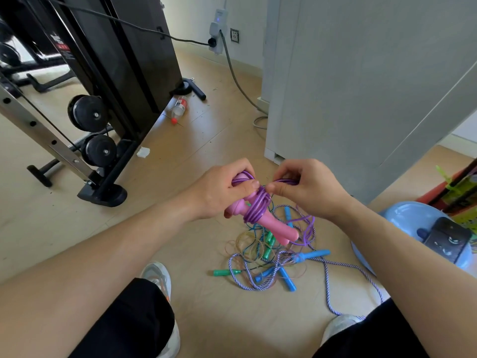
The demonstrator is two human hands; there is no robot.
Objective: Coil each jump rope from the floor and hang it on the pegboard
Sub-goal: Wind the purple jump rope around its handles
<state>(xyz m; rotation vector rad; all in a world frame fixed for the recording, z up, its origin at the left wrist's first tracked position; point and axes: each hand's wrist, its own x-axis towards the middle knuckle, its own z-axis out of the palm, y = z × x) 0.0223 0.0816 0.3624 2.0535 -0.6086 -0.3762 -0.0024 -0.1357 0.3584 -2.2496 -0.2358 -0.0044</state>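
My left hand grips the two pink handles of a jump rope, held together and pointing down to the right. Its purple cord is wound in several turns around the handles. My right hand pinches a bundle of that purple cord just right of the left thumb. A loose purple loop hangs below toward the floor. Under the hands lies a tangled pile of other ropes: blue handles, green handles, a striped purple-white braided rope and thin clear cord. No pegboard is in view.
A black exercise machine with weight plates stands at the left. A plastic bottle lies on the wooden floor behind. A grey cabinet stands at the right, a light blue stool beside it. My shoes flank the pile.
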